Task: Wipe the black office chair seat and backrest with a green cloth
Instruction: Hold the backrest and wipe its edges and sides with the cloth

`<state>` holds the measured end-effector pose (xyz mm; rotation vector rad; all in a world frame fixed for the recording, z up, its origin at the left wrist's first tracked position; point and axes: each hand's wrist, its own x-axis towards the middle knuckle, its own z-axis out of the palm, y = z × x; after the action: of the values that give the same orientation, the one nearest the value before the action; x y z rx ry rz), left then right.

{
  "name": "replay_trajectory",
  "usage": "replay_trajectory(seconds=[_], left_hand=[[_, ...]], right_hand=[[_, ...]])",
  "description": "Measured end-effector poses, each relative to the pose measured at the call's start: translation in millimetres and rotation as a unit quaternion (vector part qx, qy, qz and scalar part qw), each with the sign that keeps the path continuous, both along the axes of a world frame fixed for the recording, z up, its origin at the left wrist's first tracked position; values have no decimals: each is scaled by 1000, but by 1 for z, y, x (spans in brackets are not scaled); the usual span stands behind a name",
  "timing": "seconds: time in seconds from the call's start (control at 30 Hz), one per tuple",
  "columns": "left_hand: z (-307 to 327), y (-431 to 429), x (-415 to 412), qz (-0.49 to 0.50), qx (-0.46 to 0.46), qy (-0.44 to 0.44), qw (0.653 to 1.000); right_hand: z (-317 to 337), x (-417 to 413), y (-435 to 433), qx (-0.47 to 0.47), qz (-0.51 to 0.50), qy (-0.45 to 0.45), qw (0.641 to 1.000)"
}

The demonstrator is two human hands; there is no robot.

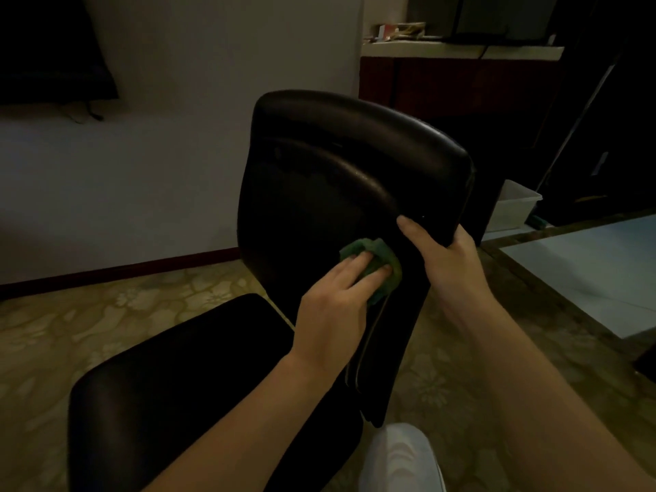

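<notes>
No readable text, label, brand, number or sign can be made out anywhere; the small items on the far counter (461,51) are too blurred.

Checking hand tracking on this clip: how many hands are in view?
2. The left hand holds the green cloth against the backrest; the right hand grips the backrest's side edge. Neither is hidden.
</notes>
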<state>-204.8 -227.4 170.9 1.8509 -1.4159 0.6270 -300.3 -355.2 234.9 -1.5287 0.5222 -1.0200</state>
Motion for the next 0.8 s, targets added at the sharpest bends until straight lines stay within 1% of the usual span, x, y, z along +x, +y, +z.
replay_trajectory(seconds=[0.13, 0.3, 0.37, 0.47, 0.57, 0.63, 0.8], left_hand=[[-7, 13, 5, -6, 12, 10, 1000], [23, 13, 6, -21, 22, 71, 997], [35, 12, 9, -25, 24, 81, 996], [50, 8, 13, -30, 6, 66, 997], [54, -1, 11, -26, -11, 54, 998], [44, -4, 7, -22, -11, 53, 998], [3, 4, 4, 0, -7, 16, 1000]], right_hand=[[-6, 2, 0, 4, 6, 10, 1000], [-10, 4, 1, -25, -33, 5, 999], [-12, 6, 1, -31, -31, -6, 999], [-12, 6, 2, -22, -18, -22, 999], [-12, 6, 1, -39, -12, -32, 999], [-13, 6, 0, -46, -21, -30, 998], [-15, 8, 0, -44, -27, -24, 998]])
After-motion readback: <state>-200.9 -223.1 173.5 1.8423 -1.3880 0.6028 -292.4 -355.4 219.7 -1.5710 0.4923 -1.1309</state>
